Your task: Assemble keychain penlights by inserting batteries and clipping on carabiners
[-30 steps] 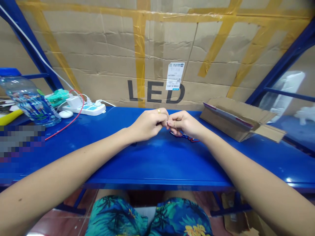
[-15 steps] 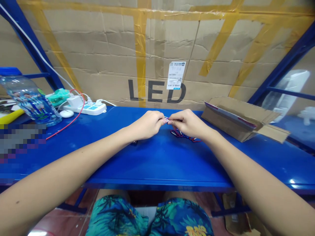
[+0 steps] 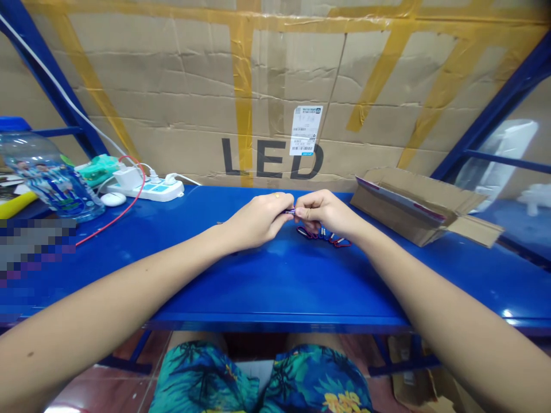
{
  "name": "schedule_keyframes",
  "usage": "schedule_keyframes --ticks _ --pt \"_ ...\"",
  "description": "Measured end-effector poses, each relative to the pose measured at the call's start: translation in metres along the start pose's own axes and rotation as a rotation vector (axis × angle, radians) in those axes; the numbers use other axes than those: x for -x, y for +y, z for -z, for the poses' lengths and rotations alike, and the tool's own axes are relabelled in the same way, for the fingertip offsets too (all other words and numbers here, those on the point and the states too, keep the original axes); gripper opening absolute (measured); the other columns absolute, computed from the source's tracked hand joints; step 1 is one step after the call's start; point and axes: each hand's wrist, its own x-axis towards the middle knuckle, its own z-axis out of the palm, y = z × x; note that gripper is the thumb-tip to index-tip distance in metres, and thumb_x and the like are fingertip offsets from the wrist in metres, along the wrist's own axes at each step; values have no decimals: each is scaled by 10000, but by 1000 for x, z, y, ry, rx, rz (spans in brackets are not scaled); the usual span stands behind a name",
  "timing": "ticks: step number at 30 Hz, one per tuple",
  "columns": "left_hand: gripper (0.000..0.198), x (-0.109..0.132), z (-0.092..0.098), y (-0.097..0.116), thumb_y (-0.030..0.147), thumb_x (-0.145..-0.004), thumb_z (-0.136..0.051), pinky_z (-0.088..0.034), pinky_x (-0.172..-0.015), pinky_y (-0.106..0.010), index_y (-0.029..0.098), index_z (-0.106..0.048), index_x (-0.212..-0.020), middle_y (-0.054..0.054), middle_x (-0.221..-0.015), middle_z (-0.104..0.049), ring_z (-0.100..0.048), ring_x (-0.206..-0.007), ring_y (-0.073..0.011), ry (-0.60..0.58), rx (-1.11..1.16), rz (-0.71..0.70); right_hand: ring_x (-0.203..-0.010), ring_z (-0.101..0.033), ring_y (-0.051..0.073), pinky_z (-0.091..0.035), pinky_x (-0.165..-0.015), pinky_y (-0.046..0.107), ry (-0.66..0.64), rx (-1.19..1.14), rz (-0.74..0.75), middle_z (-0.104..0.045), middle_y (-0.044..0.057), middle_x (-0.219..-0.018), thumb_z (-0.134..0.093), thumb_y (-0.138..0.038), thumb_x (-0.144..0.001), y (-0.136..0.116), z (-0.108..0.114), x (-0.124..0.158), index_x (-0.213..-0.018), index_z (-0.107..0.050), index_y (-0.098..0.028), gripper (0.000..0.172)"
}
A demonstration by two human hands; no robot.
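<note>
Above the middle of the table, my left hand (image 3: pixel 260 222) and my right hand (image 3: pixel 326 213) come nearly together, both with closed fingers. Between their fingertips is a small purple and silver carabiner (image 3: pixel 290 211), mostly covered by the fingers. My left thumb and forefinger pinch one end of it. My right thumb and forefinger grip the other end. Just below my right hand, several carabiners (image 3: pixel 342 242) in purple, blue and red lie in a row on the blue table (image 3: pixel 275 281). A small dark thing behind my left wrist is almost wholly hidden.
An open cardboard box (image 3: pixel 394 215) stands on the right. At the left are a plastic bottle (image 3: pixel 55 178), a white power strip (image 3: pixel 161 191), a white mouse (image 3: pixel 113 199) and a red cable (image 3: pixel 129 207). A large carton (image 3: pixel 189 103) marked LED closes off the back.
My left fingers have shifted slightly right and curled further over the carabiner. My right hand has moved a little left, showing more of the row on the table. The view has shifted slightly.
</note>
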Motion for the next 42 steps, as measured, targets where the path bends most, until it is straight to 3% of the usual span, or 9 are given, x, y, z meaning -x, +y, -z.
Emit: schedule_keyframes --ticks 9,15,18,21,23,27,32,37,42 --pt "61 -3 2 4 150 -930 -469 -430 -670 -293 195 -507 -916 -18 -839 -703 -636 -760 -170 -69 208 190 -545 -387 96 -280 -530 247 122 432 193 -445 -32 -518 -583 -281 -846 -6 3 2 -588 -548 -152 291" --pt "86 -1 -1 3 114 -872 -529 -416 -680 -281 181 -553 -824 -18 -831 -668 -587 -734 -147 39 114 43 -426 -433 109 -294 -462 253 -7 93 10 -503 -27 -469 -613 -337 -840 -2 1 1 -636 -543 -170 273" --pt "92 -2 0 4 116 -855 -536 -420 -672 -278 182 -544 -791 -14 -792 -639 -577 -725 -146 75 102 11 -414 -439 111 -301 -456 253 -21 48 18 -506 -27 -462 -624 -366 -850 -3 0 1 -652 -551 -169 288" --pt "27 -4 2 7 179 -884 -541 -448 -674 -281 181 -566 -894 -20 -834 -666 -600 -737 -152 64 154 111 -454 -447 105 -324 -490 251 35 162 76 -518 -22 -498 -604 -362 -876 -6 2 1 -652 -563 -160 304" --pt "111 -6 2 8 197 -930 -482 -478 -729 -309 170 -588 -947 -46 -884 -687 -625 -797 -170 48 157 195 -496 -453 104 -335 -527 251 90 270 124 -524 -20 -523 -580 -333 -892 -7 3 2 -671 -592 -148 288" --pt "243 -9 0 7 205 -957 -444 -476 -860 -371 157 -648 -833 -105 -965 -710 -638 -960 -226 -44 58 238 -556 -422 98 -323 -585 250 115 487 259 -517 -24 -555 -554 -232 -889 -6 4 2 -668 -607 -142 245" --pt "246 -7 3 8 267 -945 -514 -432 -670 -311 175 -667 -774 -39 -745 -701 -613 -690 -180 -135 115 341 -561 -363 90 -281 -588 256 108 635 374 -484 -27 -566 -497 -104 -861 -1 2 1 -608 -542 -151 261" --pt "229 -2 1 11 329 -958 -539 -376 -622 -293 173 -645 -829 -27 -746 -694 -587 -657 -164 -62 88 256 -553 -324 88 -268 -572 255 92 626 370 -415 -40 -543 -505 -121 -861 -3 2 3 -587 -484 -160 277" --pt "193 4 -7 7 238 -981 -462 -426 -694 -315 157 -608 -885 -76 -870 -702 -624 -751 -193 -34 -57 73 -499 -374 91 -289 -510 243 31 333 132 -436 -39 -501 -580 -246 -850 -5 1 3 -589 -497 -170 285"
